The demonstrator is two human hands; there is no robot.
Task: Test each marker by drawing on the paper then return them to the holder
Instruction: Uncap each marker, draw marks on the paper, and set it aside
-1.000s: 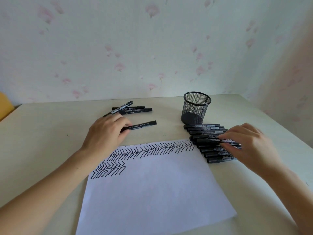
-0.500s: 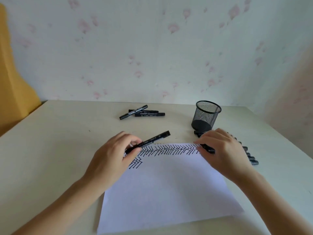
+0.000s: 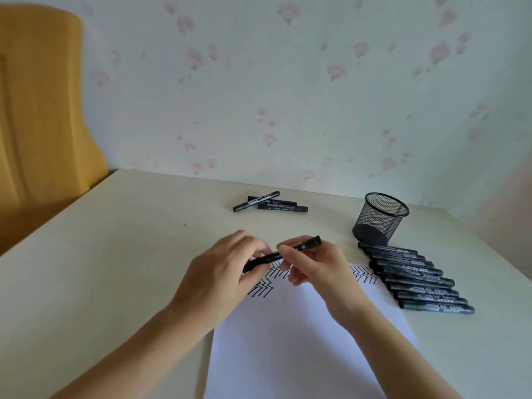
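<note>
Floral wallpaper is backing a pale beige tabletop (image 3: 115, 269). Left hand (image 3: 221, 272) and right hand (image 3: 313, 269) are both pinching one black felt marker (image 3: 283, 253) above the white paper sheet (image 3: 302, 341) with black zigzag strokes. Three loose markers (image 3: 270, 201) are lying beyond; black mesh holder (image 3: 380, 218) is standing right, a marker row (image 3: 417, 279) just beside it.

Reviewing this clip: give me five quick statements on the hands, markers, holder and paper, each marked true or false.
1. Both the left hand and right hand hold one marker. True.
2. The mesh holder lies tipped over. False: it stands upright.
3. A row of markers lies right of the paper. True.
4. The paper is blank. False: zigzag lines cross its top.
5. Three markers lie at the far side of the table. True.
</note>
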